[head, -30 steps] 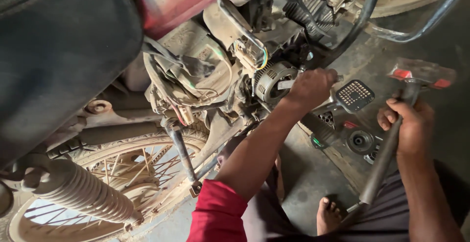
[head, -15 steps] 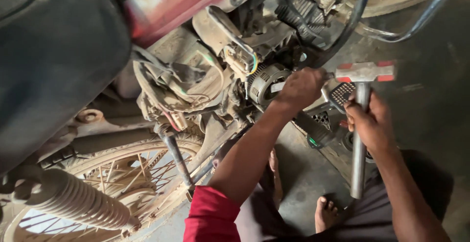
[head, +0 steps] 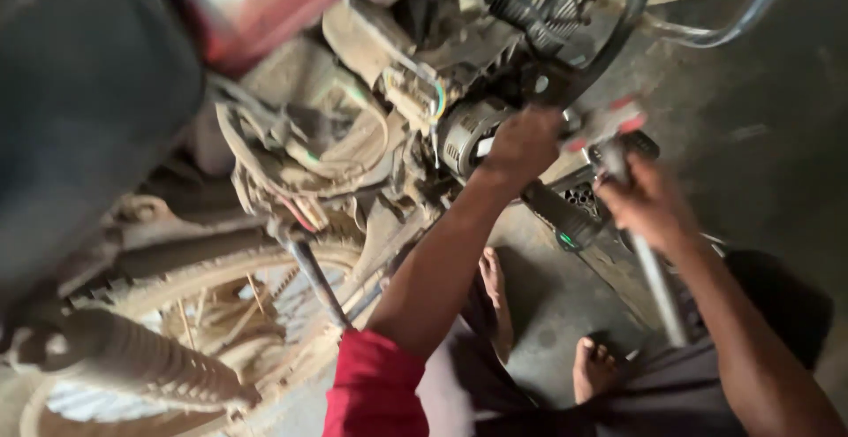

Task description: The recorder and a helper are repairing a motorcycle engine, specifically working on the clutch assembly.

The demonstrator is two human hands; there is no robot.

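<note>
My left hand (head: 526,141) is curled into a fist against the dusty motorcycle engine (head: 459,132), beside a ribbed round cover. Whatever it grips is hidden under the fingers. My right hand (head: 649,203) is closed around the metal handle (head: 661,282) of a hammer. The red-tipped hammer head (head: 608,123) is blurred and sits right next to my left fist. My red sleeve (head: 375,388) shows at the bottom.
The black seat (head: 79,92) and red body panel (head: 283,4) fill the upper left. The spoked rear wheel (head: 221,313) and shock spring (head: 132,357) lie lower left. A black footpeg (head: 565,218) sticks out under my hands. My bare feet (head: 594,366) rest on the concrete floor. A metal guard bar (head: 733,22) curves at top right.
The hammer has swung left and up, so its head now sits against my left fist. My right hand has followed it. My left hand has stayed on the engine.
</note>
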